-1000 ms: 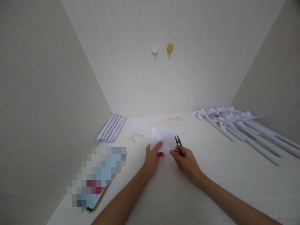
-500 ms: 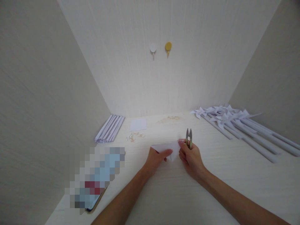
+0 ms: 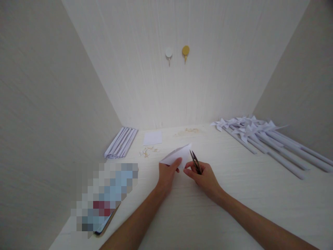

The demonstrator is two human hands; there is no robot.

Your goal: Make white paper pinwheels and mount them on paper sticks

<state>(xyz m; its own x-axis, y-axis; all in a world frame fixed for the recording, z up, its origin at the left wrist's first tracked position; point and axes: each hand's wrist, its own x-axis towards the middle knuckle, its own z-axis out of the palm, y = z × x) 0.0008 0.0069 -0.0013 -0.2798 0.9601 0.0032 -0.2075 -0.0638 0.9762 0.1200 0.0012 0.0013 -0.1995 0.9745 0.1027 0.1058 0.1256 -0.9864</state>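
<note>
A folded sheet of white paper (image 3: 179,155) is pinched in my left hand (image 3: 166,173), thumb on top and fingers behind. Its upper right corner points up and away from me. My right hand (image 3: 204,175) is closed round a small pair of thread snips (image 3: 197,163), whose pointed blades stick up just right of the paper. The right thumb and forefinger are at the paper's lower right corner; whether they touch it I cannot tell. Both hands are above the pale table (image 3: 166,222).
Rolled paper tubes (image 3: 121,143) lie back left, beside a white paper square (image 3: 152,138) and small scattered pieces (image 3: 148,151). More small pieces (image 3: 191,130) lie at the back. Paper pinwheels on sticks (image 3: 260,135) fill the right. A blurred phone-like device (image 3: 110,201) lies left.
The paper has turned, its right corner rising. My right hand has moved left and slightly down toward the paper's lower corner, the snips now tilting left.
</note>
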